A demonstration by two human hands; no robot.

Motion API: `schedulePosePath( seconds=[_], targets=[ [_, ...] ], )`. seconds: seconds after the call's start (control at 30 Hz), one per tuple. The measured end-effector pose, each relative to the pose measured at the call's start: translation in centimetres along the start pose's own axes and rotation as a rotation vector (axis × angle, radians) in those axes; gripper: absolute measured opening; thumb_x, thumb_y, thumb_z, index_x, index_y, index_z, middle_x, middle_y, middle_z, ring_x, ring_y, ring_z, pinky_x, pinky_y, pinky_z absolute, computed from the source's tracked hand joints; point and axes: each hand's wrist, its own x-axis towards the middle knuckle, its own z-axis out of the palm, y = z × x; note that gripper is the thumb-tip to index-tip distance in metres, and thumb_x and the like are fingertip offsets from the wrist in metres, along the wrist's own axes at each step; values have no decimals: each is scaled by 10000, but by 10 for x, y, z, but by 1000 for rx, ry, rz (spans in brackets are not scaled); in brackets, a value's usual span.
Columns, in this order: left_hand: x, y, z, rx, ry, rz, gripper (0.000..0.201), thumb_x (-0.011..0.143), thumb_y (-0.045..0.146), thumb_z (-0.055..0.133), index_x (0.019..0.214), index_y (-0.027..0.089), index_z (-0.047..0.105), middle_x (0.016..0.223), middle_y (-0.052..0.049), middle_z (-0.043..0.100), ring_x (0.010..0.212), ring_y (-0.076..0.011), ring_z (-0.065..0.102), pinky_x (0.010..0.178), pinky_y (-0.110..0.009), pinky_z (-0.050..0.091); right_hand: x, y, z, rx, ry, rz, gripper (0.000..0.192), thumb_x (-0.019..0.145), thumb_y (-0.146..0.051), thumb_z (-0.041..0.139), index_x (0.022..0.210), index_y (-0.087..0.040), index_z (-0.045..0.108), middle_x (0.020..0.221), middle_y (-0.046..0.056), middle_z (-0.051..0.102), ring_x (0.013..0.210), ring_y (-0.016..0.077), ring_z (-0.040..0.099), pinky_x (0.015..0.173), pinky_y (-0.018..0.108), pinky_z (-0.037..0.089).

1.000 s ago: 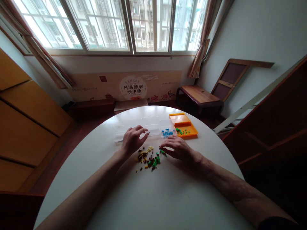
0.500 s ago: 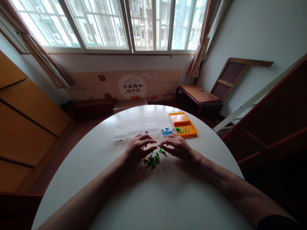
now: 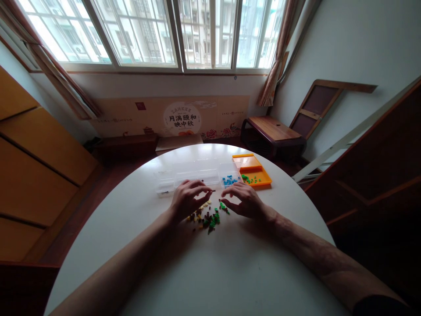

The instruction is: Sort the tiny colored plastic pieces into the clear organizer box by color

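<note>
1. Head view: my left hand (image 3: 187, 199) hovers over the white table (image 3: 210, 272), just behind the pile of small bricks (image 3: 207, 216). Its thumb and forefinger are pinched together on a tiny dark brick (image 3: 213, 191), held above the table's surface near the front edge of the clear box (image 3: 197, 177).
2. My right hand (image 3: 245, 201) rests on the table just right of the pile, fingers curled and lightly bunched, tips near the green bricks at the pile's right edge. I cannot tell whether it has hold of one.
3. The pile lies between my two hands: brown, yellow, cream and green bits, loosely scattered.
4. The clear box sits beyond the hands, a long row of compartments. The rightmost compartment holds blue bricks (image 3: 229, 180); the others look bare, though they are hard to read.
5. An orange tray (image 3: 259, 173) touches the clear box's right end, with a few green bricks (image 3: 248, 179) near its left side.
6. Past the table I see a printed cardboard panel (image 3: 180, 118) under the window (image 3: 148, 30), and a low wooden bench (image 3: 272, 131) on the right.
</note>
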Motion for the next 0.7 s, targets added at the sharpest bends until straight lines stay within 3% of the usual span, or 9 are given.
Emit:
schedulePosePath(
  seconds=[0.1,0.2,0.4,0.7],
  targets=[
    [5,-6,0,111,68,-142,165,1035,344,735,937,261,838,929,-1,821,700,-138,704,819,-350,494,1,0,0,-2,16,12,32,1013,-231,730,1008,-237,699,830,7,754,767,190,687,834,362,521],
    [9,-10,2,185,70,-194,182,1042,333,731,914,258,837,908,1,815,717,-159,703,836,-368,480,2,0,2,-5,13,11,53,991,-191,719,1003,-238,700,837,7,762,774,192,686,844,366,518],
    [5,-19,8,232,-1,-185,169,1042,345,739,938,265,847,942,-17,801,790,-202,707,846,-387,472,0,1,2,0,-8,22,77,971,-173,726,997,-242,705,841,9,765,784,198,689,858,370,522],
    [4,-21,9,201,-34,-163,159,1042,355,716,1008,260,839,1010,-41,780,827,-196,722,878,-384,489,3,-3,-2,9,16,5,67,979,-172,708,987,-238,700,840,9,766,775,197,689,839,368,523]
  ],
)
